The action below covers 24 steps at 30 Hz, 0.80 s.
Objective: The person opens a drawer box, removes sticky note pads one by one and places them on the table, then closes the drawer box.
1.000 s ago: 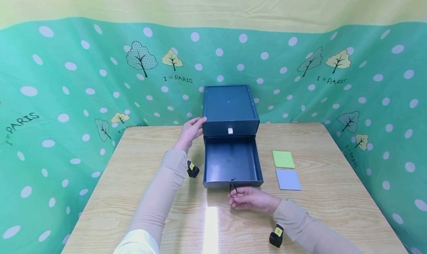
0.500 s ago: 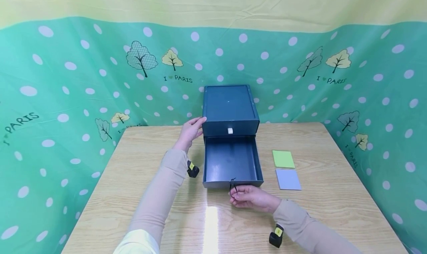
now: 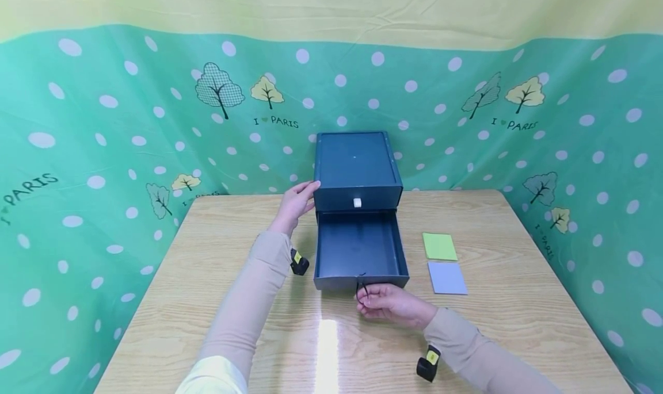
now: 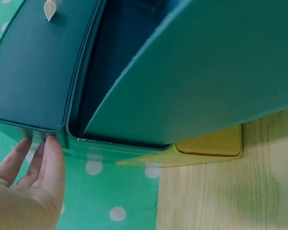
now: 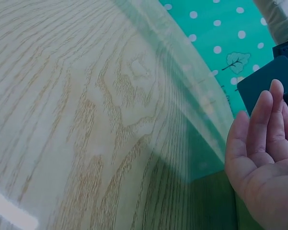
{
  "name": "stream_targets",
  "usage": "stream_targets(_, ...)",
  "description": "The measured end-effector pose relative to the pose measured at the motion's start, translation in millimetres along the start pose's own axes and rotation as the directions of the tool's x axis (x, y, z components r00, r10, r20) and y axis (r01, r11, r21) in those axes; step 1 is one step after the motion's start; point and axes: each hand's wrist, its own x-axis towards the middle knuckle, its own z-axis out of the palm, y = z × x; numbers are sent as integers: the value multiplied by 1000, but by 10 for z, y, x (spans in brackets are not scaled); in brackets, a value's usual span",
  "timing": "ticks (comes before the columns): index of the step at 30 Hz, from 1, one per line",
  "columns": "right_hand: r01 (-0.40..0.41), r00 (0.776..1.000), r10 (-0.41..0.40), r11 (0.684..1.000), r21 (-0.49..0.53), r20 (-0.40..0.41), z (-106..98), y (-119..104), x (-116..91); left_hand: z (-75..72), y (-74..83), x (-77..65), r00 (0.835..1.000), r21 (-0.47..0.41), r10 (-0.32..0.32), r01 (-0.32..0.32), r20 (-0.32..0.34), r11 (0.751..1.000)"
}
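while lt grip (image 3: pixel 298 201) on cabinet (image 3: pixel 354 159); loop (image 3: pixel 357 293) in rt grip (image 3: pixel 392 305)

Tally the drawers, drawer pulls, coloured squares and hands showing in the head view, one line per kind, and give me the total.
Drawers: 2 (upper drawer, lower drawer)
Pulls: 2 (white tab, black loop)
Squares: 2 (green square, blue square)
Hands: 2 (left hand, right hand)
Total: 8

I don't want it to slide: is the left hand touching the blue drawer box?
Touching. In the left wrist view, the left hand has its fingertips against the blue drawer box.
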Motion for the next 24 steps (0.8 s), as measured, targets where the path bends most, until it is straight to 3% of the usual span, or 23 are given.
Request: stream_targets(24, 33, 995, -34, 999, -13, -91, -19, -77, 68, -1, -2, 8, 1000, 4, -6, 6, -7, 1000)
